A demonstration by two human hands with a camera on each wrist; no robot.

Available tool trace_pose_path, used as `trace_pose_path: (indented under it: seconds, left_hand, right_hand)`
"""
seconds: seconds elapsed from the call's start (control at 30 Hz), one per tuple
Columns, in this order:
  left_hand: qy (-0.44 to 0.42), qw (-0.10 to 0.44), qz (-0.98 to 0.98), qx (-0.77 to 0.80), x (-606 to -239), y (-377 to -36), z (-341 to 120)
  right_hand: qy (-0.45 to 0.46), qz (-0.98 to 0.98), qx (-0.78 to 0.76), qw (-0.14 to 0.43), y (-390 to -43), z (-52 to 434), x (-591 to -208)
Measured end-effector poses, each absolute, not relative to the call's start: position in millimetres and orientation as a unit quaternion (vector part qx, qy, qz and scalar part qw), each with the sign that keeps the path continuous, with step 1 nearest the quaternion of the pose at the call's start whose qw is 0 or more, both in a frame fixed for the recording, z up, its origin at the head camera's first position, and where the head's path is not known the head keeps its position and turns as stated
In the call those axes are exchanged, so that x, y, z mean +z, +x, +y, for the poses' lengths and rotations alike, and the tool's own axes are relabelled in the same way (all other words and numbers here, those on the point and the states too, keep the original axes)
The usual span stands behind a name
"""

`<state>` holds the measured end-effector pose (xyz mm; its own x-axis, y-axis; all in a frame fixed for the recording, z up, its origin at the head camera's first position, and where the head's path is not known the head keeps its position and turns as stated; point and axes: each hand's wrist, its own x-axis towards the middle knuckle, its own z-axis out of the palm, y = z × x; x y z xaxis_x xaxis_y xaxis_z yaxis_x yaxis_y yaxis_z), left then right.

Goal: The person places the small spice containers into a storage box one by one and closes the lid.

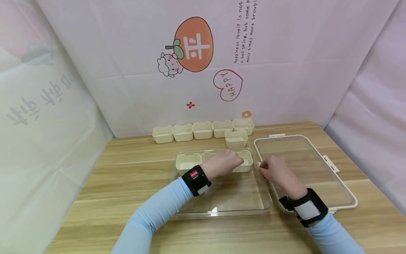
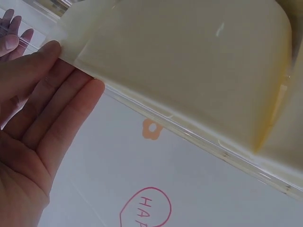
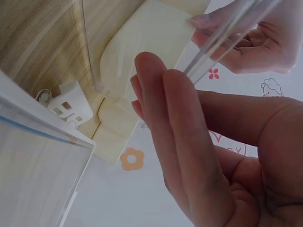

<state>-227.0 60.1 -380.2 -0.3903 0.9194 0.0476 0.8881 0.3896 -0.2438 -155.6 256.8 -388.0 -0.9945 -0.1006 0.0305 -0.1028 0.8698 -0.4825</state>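
Wooden table (image 1: 127, 183), pink backdrop | our left hand (image 1: 222, 163) flat-fingered on cream bin (image 1: 243, 161) | right hand (image 1: 275, 173) fingers straight at clear box (image 1: 222, 208) rim

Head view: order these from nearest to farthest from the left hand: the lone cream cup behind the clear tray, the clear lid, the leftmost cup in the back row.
1. Lone cream cup, just behind the left hand.
2. Clear lid, to its right.
3. Leftmost back-row cup, far back left.
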Motion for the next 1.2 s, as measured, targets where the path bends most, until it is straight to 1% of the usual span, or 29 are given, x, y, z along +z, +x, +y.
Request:
trace_pose_path:
  seconds: [0.17, 0.37, 0.47, 0.7, 0.87, 0.97, 1.2]
  left_hand:
    - [-0.543, 0.090, -0.831, 0.082, -377, -225, 59]
    - [-0.537, 0.071, -0.836, 0.080, -371, -224, 58]
    - [-0.524, 0.074, -0.846, 0.072, -364, -227, 58]
    - [-0.477, 0.130, -0.867, 0.064, -353, -244, 55]
    - [-0.456, 0.147, -0.877, 0.045, -346, -256, 54]
    - [-0.445, 0.140, -0.884, 0.029, -343, -264, 55]
    - [-0.409, 0.084, -0.908, -0.030, -346, -284, 59]
  right_hand:
    - [0.058, -0.969, 0.240, 0.013, -156, 256, -388]
    - [0.050, -0.969, 0.242, 0.006, -154, 256, -388]
    - [0.052, -0.969, 0.241, 0.011, -154, 256, -388]
    - [0.060, -0.969, 0.238, 0.030, -153, 256, -388]
    - [0.060, -0.970, 0.234, 0.032, -153, 256, -388]
    - [0.058, -0.970, 0.232, 0.030, -154, 256, -387]
    - [0.054, -0.973, 0.223, 0.033, -154, 256, -388]
